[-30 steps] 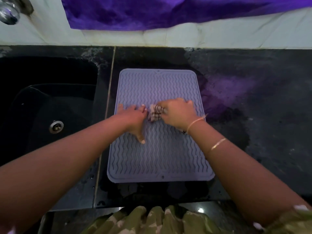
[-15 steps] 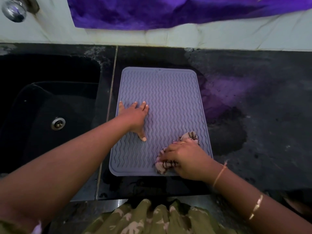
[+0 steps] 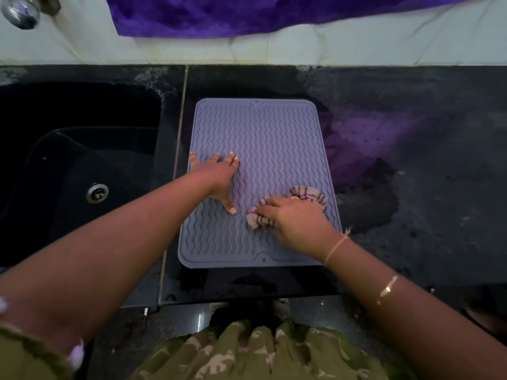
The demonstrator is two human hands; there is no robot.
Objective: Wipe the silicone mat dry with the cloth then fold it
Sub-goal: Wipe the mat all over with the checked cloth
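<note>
Nearest you on the silicone mat [image 3: 263, 133], your right hand [image 3: 297, 219] is curled round the bunched cloth [image 3: 311, 195], pressing it onto the near right ridges. Further in, your left hand [image 3: 218, 175] lies flat, fingers spread, pinning the mat's left side. Ease that pressure and the mat could skid on the wet counter [image 3: 411, 229] beneath it. Skip the far grooves and they may hold water.

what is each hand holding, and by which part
The right hand grips the bunched cream cloth with dark stripes round its middle, ends poking out; the left hand holds nothing, lying flat on the lilac wavy-ribbed silicone mat.
</note>
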